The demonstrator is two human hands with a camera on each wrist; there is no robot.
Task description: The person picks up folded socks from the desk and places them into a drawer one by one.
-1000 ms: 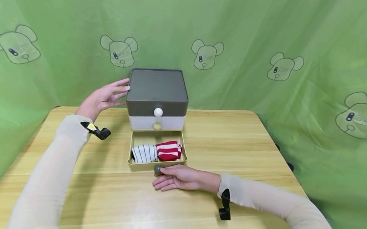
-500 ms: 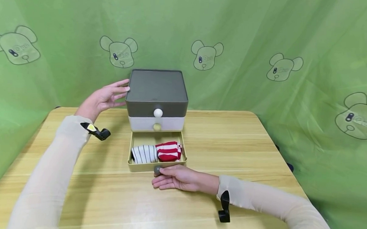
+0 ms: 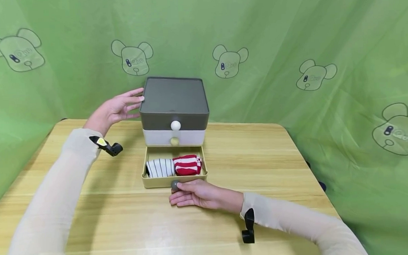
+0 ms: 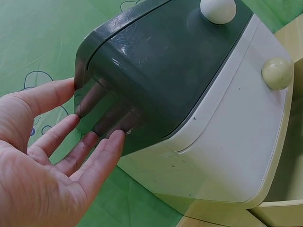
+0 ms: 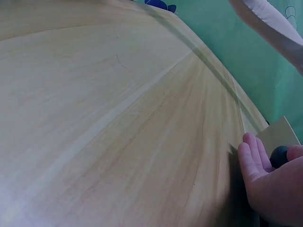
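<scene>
A small stacked drawer unit stands toward the back of the table, with a dark grey top box [image 3: 176,94], a white middle drawer [image 3: 191,136] and a pulled-out yellow bottom drawer [image 3: 158,182]. In that drawer lie a rolled white sock [image 3: 160,168] with dark stripes and a rolled red-and-white striped sock [image 3: 187,165]. My left hand [image 3: 117,108] rests its spread fingertips on the left side of the dark box, as the left wrist view shows. Low in front, my right hand [image 3: 197,194] has the grey knob [image 3: 175,185] between thumb and fingers, the other fingers extended beneath.
The wooden table [image 3: 252,159] runs out to both sides and toward me. A green curtain [image 3: 271,27] with bear-head drawings hangs close behind the unit. A white knob [image 3: 175,125] and a yellow knob [image 3: 175,141] stick out from the upper drawer fronts.
The bottom drawer has slid slightly inward, away from me, with the socks in it and my right hand at its knob. My left hand stays in place.
</scene>
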